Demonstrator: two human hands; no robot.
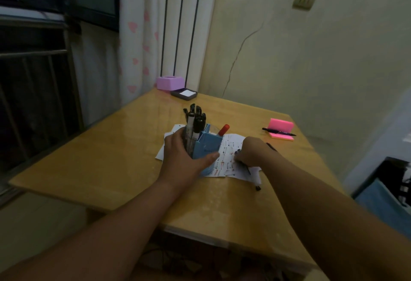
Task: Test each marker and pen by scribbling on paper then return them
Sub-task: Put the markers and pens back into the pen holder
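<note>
My left hand (pixel 184 158) wrapped the blue pen holder (pixel 210 147); my right hand (pixel 249 153) clutched a marker (pixel 255 175) on the scribbled paper (pixel 231 145).
Black markers (pixel 194 123) and a red marker (pixel 224 130) stood in it above my left fingers, hiding the paper behind. My right fingers covered the marker's tip. Past my right hand, pink sticky notes (pixel 282 125) with a black pen (pixel 278 132) lay near the desk (pixel 111 158) edge; the desk ran wide left of my left hand.
</note>
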